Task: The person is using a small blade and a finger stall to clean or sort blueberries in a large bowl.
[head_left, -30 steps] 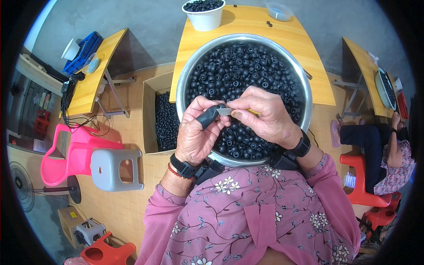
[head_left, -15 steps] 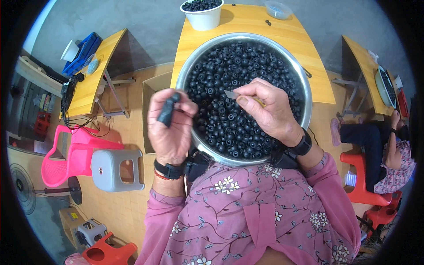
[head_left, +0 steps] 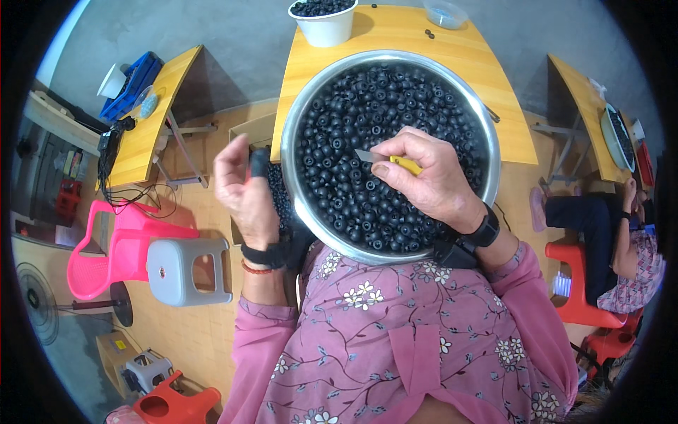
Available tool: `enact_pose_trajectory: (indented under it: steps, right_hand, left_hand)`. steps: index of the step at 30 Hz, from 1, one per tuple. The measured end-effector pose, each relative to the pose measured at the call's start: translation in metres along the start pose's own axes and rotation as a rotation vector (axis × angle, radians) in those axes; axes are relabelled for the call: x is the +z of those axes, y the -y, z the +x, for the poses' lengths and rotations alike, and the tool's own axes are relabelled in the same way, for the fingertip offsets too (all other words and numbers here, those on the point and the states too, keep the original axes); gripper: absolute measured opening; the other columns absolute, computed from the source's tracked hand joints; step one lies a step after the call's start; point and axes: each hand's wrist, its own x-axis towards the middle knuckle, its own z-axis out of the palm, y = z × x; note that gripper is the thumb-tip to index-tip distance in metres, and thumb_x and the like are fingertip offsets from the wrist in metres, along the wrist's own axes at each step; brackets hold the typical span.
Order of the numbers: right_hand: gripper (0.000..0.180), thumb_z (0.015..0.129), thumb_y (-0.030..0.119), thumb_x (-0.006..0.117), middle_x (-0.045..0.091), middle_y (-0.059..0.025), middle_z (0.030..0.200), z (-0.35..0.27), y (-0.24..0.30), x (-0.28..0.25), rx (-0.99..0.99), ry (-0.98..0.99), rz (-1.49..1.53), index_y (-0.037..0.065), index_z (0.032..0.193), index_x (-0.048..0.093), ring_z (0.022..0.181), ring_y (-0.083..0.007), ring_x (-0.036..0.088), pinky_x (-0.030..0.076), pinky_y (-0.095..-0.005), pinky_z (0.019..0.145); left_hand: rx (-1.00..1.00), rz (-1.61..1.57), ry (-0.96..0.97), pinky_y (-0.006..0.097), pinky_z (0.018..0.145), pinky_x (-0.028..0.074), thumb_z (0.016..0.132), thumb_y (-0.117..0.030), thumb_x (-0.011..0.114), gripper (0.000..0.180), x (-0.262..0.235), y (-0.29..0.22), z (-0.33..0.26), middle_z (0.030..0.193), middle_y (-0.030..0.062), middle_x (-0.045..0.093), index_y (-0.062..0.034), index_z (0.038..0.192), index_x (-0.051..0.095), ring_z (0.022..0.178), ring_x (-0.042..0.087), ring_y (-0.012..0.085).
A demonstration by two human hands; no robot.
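Observation:
A wide steel bowl (head_left: 291, 185) full of small round black parts (head_left: 367, 177) with holes stands in front of me. Over its middle, my right hand (head_left: 431, 173) is closed around a utility knife (head_left: 406, 165) with a yellow handle. The knife's short blade points left above the parts. Left of the bowl, my left hand (head_left: 247, 191) is raised over a cardboard box (head_left: 244, 131), its thumb and fingers apart. A black sleeve (head_left: 259, 162) covers one digit, seemingly the thumb. No part shows in that hand, though it is slightly blurred.
More black parts lie inside the box. On the wooden table (head_left: 466, 42) stand a white bucket (head_left: 325, 30) of black parts and a clear tub (head_left: 445, 14). A grey stool (head_left: 183, 272) and a pink chair (head_left: 127, 240) are at left; a person sits at right.
My left hand has moved left and away from the bowl rim, out over the box, and its fingers have spread. My right hand with the knife has hardly moved.

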Motion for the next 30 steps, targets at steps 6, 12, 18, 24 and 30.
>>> enact_pose_trajectory:
  steps: [6,12,18,24,30]
  right_hand:
    - [0.017,0.087,0.011,0.077,0.067,-0.0095,0.087,0.000,-0.001,0.000,-0.020,-0.022,0.004,0.002,0.100,0.072,0.078,-0.0223,0.067,0.052,-0.0316,0.069]
    - [0.016,0.087,0.010,0.077,0.068,-0.0094,0.087,-0.001,0.002,0.000,-0.032,-0.037,0.030,0.002,0.100,0.072,0.077,-0.0219,0.067,0.052,-0.0314,0.068]
    - [0.015,0.087,0.010,0.077,0.068,-0.0098,0.088,-0.001,0.002,0.000,-0.032,-0.028,0.027,0.002,0.099,0.072,0.077,-0.0219,0.067,0.052,-0.0313,0.068]
    - [0.017,0.086,0.010,0.078,0.067,-0.0087,0.086,-0.002,0.003,0.000,0.016,-0.034,0.048,0.002,0.099,0.072,0.077,-0.0209,0.066,0.051,-0.0310,0.068]
    - [0.025,0.083,0.007,0.080,0.066,-0.0071,0.088,-0.001,0.005,-0.003,-0.023,0.009,0.138,0.001,0.105,0.070,0.081,-0.0178,0.067,0.052,-0.0294,0.072]
  left_hand:
    - [0.416,0.543,0.655,0.041,0.089,0.037,0.069,0.005,0.064,0.034,0.036,-0.041,-0.029,0.090,0.0076,0.066,-0.0088,0.100,0.070,0.088,0.060,0.0294]
    - [0.489,0.889,0.781,0.045,0.090,0.037,0.069,0.006,0.063,0.033,0.049,-0.043,-0.042,0.097,0.0097,0.056,-0.0073,0.099,0.065,0.096,0.056,0.0314]
    - [0.456,0.857,0.797,0.045,0.088,0.038,0.069,0.008,0.061,0.034,0.047,-0.040,-0.042,0.098,0.0125,0.053,-0.0051,0.101,0.059,0.099,0.055,0.0333]
    - [0.347,0.514,0.735,0.042,0.081,0.042,0.068,0.014,0.057,0.038,0.043,-0.041,-0.036,0.091,0.0147,0.055,-0.0032,0.101,0.059,0.088,0.057,0.0368]
    - [-0.310,-0.328,0.661,0.026,0.078,0.049,0.099,-0.011,0.061,0.021,0.034,-0.052,-0.038,0.101,0.0086,0.065,-0.0018,0.117,0.057,0.088,0.061,0.0128]
